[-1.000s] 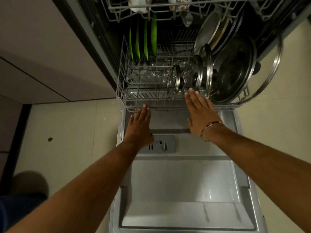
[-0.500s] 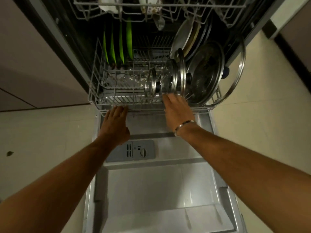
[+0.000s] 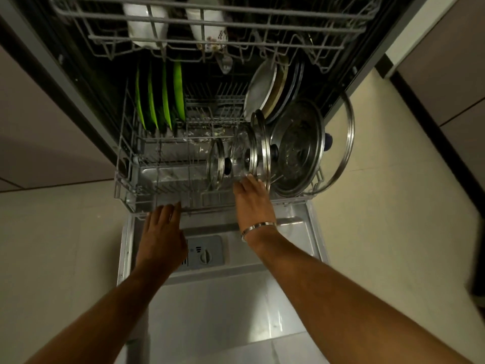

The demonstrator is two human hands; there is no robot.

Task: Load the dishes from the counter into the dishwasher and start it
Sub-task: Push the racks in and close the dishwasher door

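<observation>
We see both arms stretched toward 12 o'clock, left hand [image 3: 161,232] and right hand [image 3: 253,200] flat, fingers straight.

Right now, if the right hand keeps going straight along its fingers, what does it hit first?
The right hand points up into the lower rack. Its fingertips already seem to touch the rim of a glass lid standing on edge there, so that lid comes first. Depth is unclear; contact isn't certain.

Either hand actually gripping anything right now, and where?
Nothing is gripped. Left hand and right hand lie flat, straight fingers against the front rim of the lower rack.
</observation>
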